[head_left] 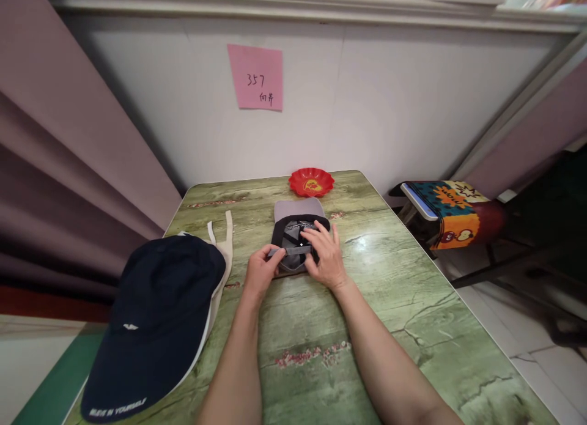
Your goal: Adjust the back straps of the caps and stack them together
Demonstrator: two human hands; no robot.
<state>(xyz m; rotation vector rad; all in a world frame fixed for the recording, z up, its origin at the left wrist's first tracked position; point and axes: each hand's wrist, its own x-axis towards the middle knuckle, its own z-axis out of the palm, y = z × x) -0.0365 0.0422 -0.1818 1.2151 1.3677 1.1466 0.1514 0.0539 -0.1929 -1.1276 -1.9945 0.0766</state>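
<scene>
A grey baseball cap point(299, 209) lies upside down on the table, its brim pointing away from me and its dark lining showing. Across the back opening runs the cap's grey strap point(299, 250). My left hand point(261, 270) pinches the left end of this strap between thumb and fingers. At the strap's right end is my right hand point(329, 257), its thumb low by the cap's edge and its fingers reaching over the inside. The right fingertips partly cover the lining and the strap's end.
A large navy cap point(160, 315) with pale ties point(229, 229) lies at the left. Behind the grey cap sits a red scalloped plate point(305, 181). The green wood-patterned table point(394, 303) meets a white wall bearing a pink note point(257, 76). A colourful covered stool point(458, 214) stands right.
</scene>
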